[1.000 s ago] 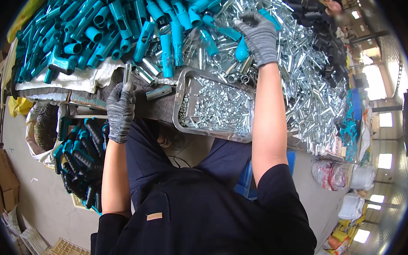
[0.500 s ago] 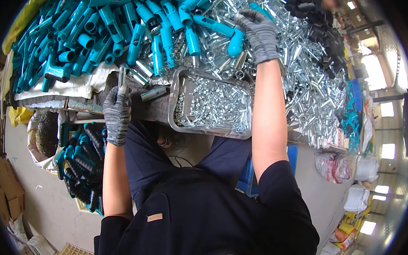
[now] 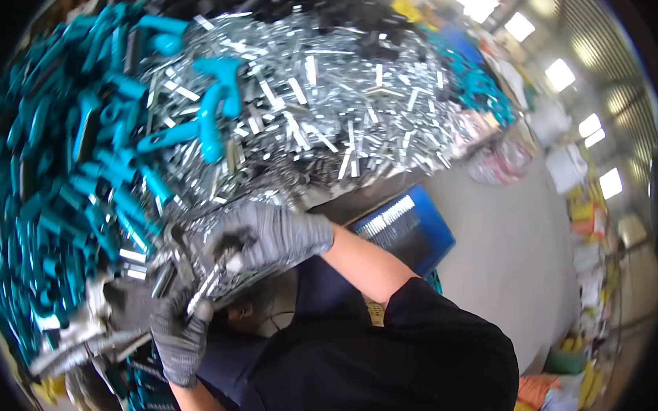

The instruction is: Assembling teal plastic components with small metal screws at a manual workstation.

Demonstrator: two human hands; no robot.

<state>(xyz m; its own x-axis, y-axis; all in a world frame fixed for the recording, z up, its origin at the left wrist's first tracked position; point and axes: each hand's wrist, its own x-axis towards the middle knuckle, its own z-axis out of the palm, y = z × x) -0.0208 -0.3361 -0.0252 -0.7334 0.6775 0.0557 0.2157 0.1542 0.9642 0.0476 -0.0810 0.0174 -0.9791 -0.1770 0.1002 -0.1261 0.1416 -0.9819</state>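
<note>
My left hand (image 3: pixel 182 333), in a grey knit glove, is closed around the lower end of a slim shiny metal tube (image 3: pixel 205 290). The tube tilts up to the right toward my right hand (image 3: pixel 275 236), gloved alike. Its fingers are pinched together at the tube's upper end, around something dark that blur keeps me from making out. Behind and under my right hand lies the clear plastic bin (image 3: pixel 255 280) of small metal parts, mostly covered by it. A loose metal tube (image 3: pixel 163 279) rests on the bench beside the bin.
Teal plastic housings (image 3: pixel 58 217) are heaped along the left. A wide pile of shiny metal tubes (image 3: pixel 317 103) spreads across the back, with black parts (image 3: pixel 328 7) beyond. A blue crate (image 3: pixel 411 227) stands right of my legs, and more teal-and-black pieces (image 3: pixel 143 393) lie below left.
My right hand has come from the far pile down to the tube in my left hand, its fingers now pinched. The whole view has swung to the right and blurred.
</note>
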